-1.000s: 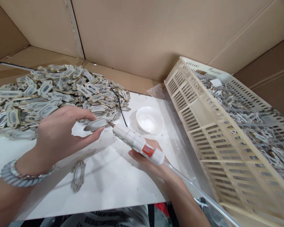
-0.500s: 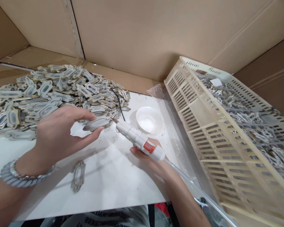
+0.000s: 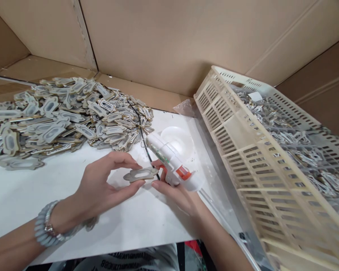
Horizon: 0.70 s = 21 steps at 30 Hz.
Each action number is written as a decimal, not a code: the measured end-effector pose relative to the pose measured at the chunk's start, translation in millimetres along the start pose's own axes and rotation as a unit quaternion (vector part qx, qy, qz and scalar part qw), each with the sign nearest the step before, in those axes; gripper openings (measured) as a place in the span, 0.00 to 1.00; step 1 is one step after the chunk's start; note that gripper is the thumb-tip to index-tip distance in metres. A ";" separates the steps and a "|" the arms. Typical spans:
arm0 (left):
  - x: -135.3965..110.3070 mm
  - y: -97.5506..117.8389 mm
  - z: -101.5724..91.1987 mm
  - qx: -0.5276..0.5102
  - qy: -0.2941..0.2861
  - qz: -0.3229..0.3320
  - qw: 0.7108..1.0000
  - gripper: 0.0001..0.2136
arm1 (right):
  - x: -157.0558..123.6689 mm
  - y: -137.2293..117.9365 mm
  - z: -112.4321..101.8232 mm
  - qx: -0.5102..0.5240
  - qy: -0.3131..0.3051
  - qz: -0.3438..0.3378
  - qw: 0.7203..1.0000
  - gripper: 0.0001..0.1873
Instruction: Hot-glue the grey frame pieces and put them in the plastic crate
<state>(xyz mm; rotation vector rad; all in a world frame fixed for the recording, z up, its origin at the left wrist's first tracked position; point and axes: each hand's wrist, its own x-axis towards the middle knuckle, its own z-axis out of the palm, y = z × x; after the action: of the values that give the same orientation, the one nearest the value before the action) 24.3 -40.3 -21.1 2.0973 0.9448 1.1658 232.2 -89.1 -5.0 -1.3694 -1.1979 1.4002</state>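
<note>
Between the thumb and fingers of my left hand is a small ornate metal label frame with an oval middle, held flat above the white table. My right hand grips a white hot glue gun with an orange part; a clear glue stick trails from its back. Its nozzle points away from me, left of a white dish. Right thumb and forefinger tips come close to the frame's right end; whether they touch it I cannot tell. Another frame lies partly hidden beneath my left wrist.
A large heap of similar frames covers the back left of the table. At right, a cream plastic crate holds bagged metal parts. Cardboard walls enclose the back. A black cord runs behind the gun.
My left hand has moved right and toward me with the frame, now near my right fingers. The glue gun's nozzle has swung up and away from the frame.
</note>
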 end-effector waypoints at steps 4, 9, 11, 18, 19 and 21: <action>-1.7 0.9 2.2 -0.047 0.006 -0.026 0.999 0.11 | 0.8 -1.4 1.9 0.000 0.000 0.013 1.000 0.23; 5.2 2.2 4.2 -0.278 -0.060 -0.189 0.940 0.18 | -0.7 -7.3 3.2 -0.002 -0.013 0.016 1.000 0.24; 8.8 3.6 5.0 -0.416 -0.125 -0.299 0.850 0.19 | -1.1 -6.1 4.3 0.010 -0.020 -0.002 1.000 0.22; 6.2 1.6 5.1 -0.568 -0.258 -0.485 0.613 0.16 | 3.6 11.8 2.8 -0.023 -0.066 -0.076 0.995 0.18; 4.9 0.1 5.6 -0.580 -0.269 -0.486 0.596 0.15 | 3.8 13.1 2.3 -0.032 -0.068 -0.075 0.994 0.18; 2.6 -2.4 6.9 -0.607 -0.288 -0.476 0.568 0.16 | 3.5 13.8 1.8 -0.047 -0.061 -0.078 0.994 0.18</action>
<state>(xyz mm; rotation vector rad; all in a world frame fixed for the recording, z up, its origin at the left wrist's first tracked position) 30.6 -37.7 -24.9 0.4754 0.4661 0.2108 231.1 -88.7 -19.3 -1.2398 -1.4356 1.3461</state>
